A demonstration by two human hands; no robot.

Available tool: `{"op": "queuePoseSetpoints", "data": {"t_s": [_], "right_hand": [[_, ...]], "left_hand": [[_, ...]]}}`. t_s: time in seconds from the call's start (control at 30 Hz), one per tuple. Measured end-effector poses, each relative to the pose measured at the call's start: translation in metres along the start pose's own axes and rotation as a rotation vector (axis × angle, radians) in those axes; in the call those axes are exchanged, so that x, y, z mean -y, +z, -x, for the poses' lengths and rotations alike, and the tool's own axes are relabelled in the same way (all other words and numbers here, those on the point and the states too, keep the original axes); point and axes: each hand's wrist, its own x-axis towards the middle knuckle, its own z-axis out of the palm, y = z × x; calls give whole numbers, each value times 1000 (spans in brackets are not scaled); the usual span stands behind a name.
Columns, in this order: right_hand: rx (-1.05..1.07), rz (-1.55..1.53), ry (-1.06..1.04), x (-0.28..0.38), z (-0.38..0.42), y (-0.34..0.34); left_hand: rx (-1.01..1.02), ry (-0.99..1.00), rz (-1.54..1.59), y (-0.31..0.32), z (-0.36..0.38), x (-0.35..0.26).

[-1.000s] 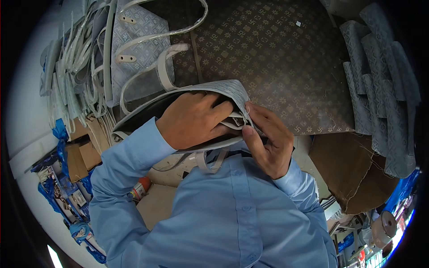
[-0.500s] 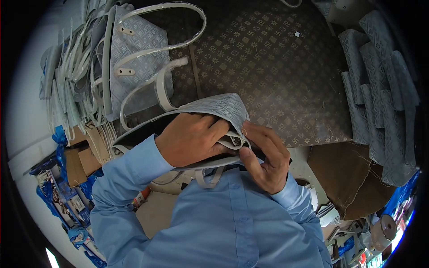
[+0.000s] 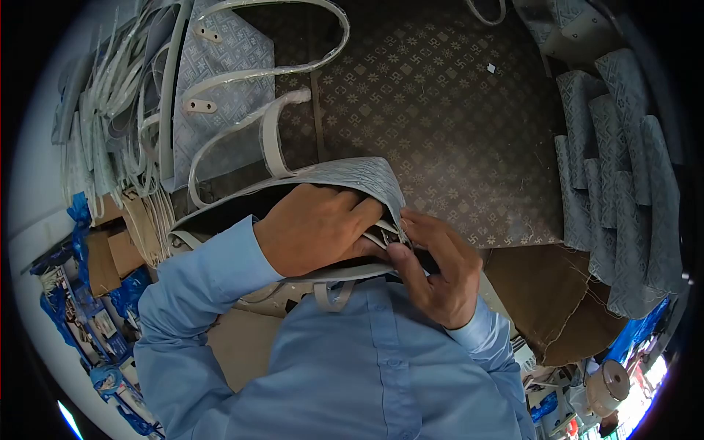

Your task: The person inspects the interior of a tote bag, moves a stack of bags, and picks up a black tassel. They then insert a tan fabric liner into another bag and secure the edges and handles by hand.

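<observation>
The shirt (image 3: 323, 381) I can see from my end is plain light blue, with 2 long, creased sleeves (image 3: 176, 315), matching cuffs (image 3: 253, 253), and small blue buttons (image 3: 394, 363) along a stitched placket (image 3: 386, 337).

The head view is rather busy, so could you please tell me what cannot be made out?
In the head view:
Left hand: most fingertips hidden inside the tote bag.
Tote bag's contents: obscured by shadow and that hand.
Small fitting at its corner: too tiny to identify, partly covered by the right hand.
Upper strap loop: cut off by the top edge.
</observation>
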Motion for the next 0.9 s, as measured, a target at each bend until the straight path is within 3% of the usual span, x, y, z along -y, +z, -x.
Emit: {"op": "queuePoseSetpoints", "data": {"t_s": [0.13,0.2,0.33,0.6,0.73,0.8,0.87,0.9], "right_hand": [[-15,62,21,16,-9,0],[83,127,121,22,-14,-3],[92,184,68,25,-19,-3],[34,341,-44,21,-17,8],[6,292,-111,20,-15,18],[-19,279,-50,18,-15,14],[-12,272,-60,14,-15,10],[9,269,-74,14,-16,9]], "left_hand": [[-84,30,15,1,0,-2],[-32,10,35,3,2,-2],[-30,-1,35,0,2,-3],[123,-252,293,-17,6,-11],[134,-352,269,-25,22,-13],[63,-458,499,-49,35,-17],[-38,-427,462,-57,43,-24],[-95,-401,245,-59,44,-28]]}}
